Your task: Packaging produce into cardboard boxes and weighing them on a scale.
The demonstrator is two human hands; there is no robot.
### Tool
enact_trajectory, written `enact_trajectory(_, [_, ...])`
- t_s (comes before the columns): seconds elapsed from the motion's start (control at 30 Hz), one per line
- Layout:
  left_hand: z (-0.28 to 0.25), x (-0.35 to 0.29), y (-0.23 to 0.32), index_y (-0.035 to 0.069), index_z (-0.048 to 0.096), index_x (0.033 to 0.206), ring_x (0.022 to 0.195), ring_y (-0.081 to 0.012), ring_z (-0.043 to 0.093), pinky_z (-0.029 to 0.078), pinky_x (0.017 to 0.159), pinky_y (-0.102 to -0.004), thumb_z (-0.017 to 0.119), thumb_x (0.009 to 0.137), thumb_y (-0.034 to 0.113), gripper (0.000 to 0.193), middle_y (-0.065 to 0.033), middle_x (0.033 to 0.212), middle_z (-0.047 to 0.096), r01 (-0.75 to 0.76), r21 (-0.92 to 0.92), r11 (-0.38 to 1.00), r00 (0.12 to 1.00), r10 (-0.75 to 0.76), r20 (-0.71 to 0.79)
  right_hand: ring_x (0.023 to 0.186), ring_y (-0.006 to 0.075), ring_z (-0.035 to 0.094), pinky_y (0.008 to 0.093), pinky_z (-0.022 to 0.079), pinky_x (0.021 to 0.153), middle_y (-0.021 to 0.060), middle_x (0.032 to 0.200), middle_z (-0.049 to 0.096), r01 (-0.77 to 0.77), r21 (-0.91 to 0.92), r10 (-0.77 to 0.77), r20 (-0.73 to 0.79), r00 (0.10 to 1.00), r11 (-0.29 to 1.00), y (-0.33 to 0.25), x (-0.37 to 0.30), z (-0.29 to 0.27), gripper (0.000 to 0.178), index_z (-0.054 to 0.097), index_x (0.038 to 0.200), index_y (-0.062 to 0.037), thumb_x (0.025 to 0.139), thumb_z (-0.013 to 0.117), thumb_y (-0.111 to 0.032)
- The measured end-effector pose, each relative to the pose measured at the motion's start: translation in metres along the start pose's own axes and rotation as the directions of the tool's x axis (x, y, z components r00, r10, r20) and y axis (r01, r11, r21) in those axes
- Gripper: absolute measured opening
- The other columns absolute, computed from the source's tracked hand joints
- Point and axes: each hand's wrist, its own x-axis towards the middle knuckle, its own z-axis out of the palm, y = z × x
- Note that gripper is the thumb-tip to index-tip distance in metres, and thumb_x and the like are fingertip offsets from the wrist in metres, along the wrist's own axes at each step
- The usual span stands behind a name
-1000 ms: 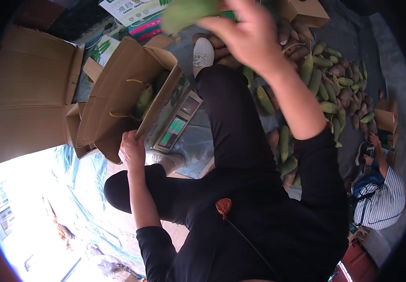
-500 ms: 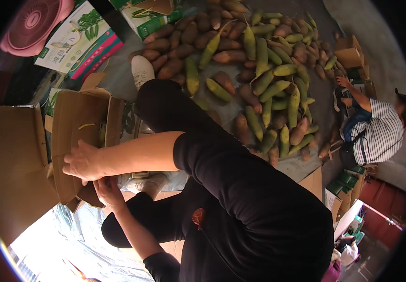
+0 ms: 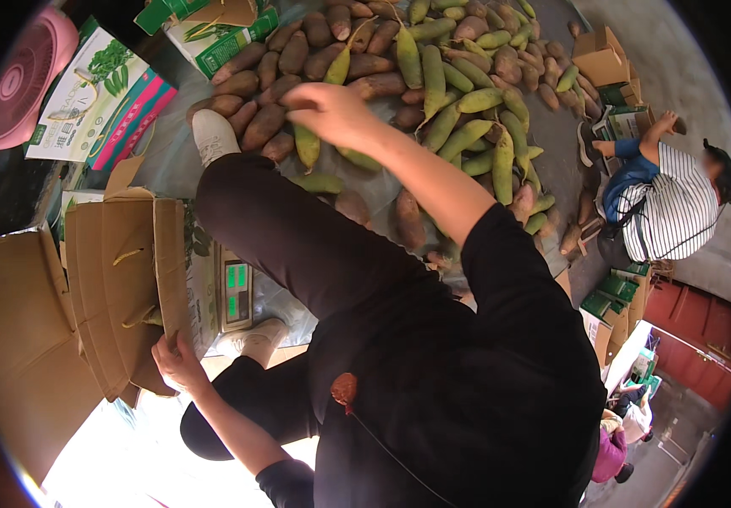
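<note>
Right hand (image 3: 327, 117) has been taken off box (image 3: 171, 262) and brought over the near side of the pile; half a second ago both hands were set at the box. A second ago a green radish was held in the right; none is seen in it now. Meaning, as judged: right is freed for the pile, box is steadied by left alone.

Right: fingers loosely bent, half wide, blurred; contact with the green radish (image 3: 307, 147) just below cannot be told. Left hand (image 3: 179, 364): narrow, box edge pinched near its lower corner.

Scale (image 3: 237, 288) readout, covered by the right arm half a second ago, is now exposed, lit green, just beside the box.

Counts:
- hands: 2, one on box, one over pile
- held box: 1, tilted; green radish inside: 1 partly seen (image 3: 155, 317), yellowish stems: 2; rest hidden, fill can't be told
- green radishes on floor: twenty or more; brown roots (image 3: 264, 127): thirty or more; overlap blocks an exact count
- scale: 1
- pink basin (image 3: 18, 80): 1
- white carton with pink edge (image 3: 86, 110): 1
- wearer's shoes (image 3: 211, 135): 2
- striped-shirt co-worker (image 3: 674, 212): 1, well apart, beyond the pile
</note>
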Motion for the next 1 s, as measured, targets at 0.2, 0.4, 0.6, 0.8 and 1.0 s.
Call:
enact_trajectory(0.2, [0.017, 0.006, -0.002, 0.001, 0.059, 0.096, 0.079, -0.0325, 0.058, 0.045, 0.068, -0.0416, 0.065, 0.078, 0.016, 0.024, -0.0136, 0.086, 0.057, -0.041, 0.060, 0.997, 0.999, 0.041, 0.007, 0.087, 0.0357, 0.059, 0.0419, 0.046, 0.075, 0.0176, 0.089, 0.063, -0.377, -0.399, 0.350, -0.142, 0.926, 0.836, 0.168, -0.109, -0.077, 0.025, 0.064, 0.088, -0.0066, 0.077, 0.058, -0.029])
enact_trajectory(0.4, [0.018, 0.006, 0.007, 0.001, 0.058, 0.097, 0.080, -0.0321, 0.058, 0.045, 0.068, -0.0413, 0.065, 0.080, 0.021, 0.028, -0.0129, 0.088, 0.057, -0.020, 0.079, 0.997, 1.000, 0.019, 0.018, 0.087, 0.0362, 0.061, 0.0440, 0.047, 0.078, 0.0208, 0.089, 0.063, -0.549, -0.718, 0.687, -0.137, 0.713, 0.427, 0.298, -0.238, -0.116, 0.029, 0.066, 0.082, -0.0007, 0.076, 0.056, -0.027])
enact_trajectory(0.6, [0.007, -0.001, -0.005, 0.000, 0.058, 0.097, 0.080, -0.0315, 0.058, 0.046, 0.067, -0.0410, 0.065, 0.080, 0.021, 0.028, -0.0125, 0.087, 0.057, 0.002, 0.149, 0.989, 1.000, -0.001, -0.007, 0.093, 0.0331, 0.061, 0.0401, 0.047, 0.082, 0.0178, 0.095, 0.065, -0.669, -0.596, 0.793, -0.085, 0.603, 0.444, 0.296, -0.257, -0.080, 0.032, 0.066, 0.090, -0.0017, 0.075, 0.060, -0.029])
enact_trajectory(0.8, [0.002, 0.001, 0.006, 0.002, 0.061, 0.094, 0.079, -0.0281, 0.061, 0.049, 0.066, -0.0375, 0.064, 0.081, 0.019, 0.022, -0.0118, 0.087, 0.059, 0.076, 0.089, 0.993, 0.994, -0.082, 0.076, 0.113, 0.0302, 0.052, 0.0369, 0.041, 0.095, 0.0175, 0.119, 0.057, -0.790, -0.464, 0.845, -0.145, 0.514, 0.401, 0.296, -0.228, -0.056, 0.061, 0.049, 0.125, -0.0061, 0.072, 0.067, -0.030])
enact_trajectory(1.0, [0.013, 0.012, 0.020, 0.007, 0.062, 0.090, 0.076, -0.0267, 0.061, 0.048, 0.065, -0.0375, 0.066, 0.078, 0.017, 0.016, -0.0078, 0.084, 0.060, 0.052, 0.067, 0.996, 0.995, -0.057, 0.077, 0.110, 0.0324, 0.054, 0.0370, 0.043, 0.092, 0.0192, 0.121, 0.054, -0.748, -0.344, 0.662, -0.349, 0.663, 0.568, 0.334, -0.245, -0.030, 0.079, 0.043, 0.129, -0.0066, 0.063, 0.074, -0.036])
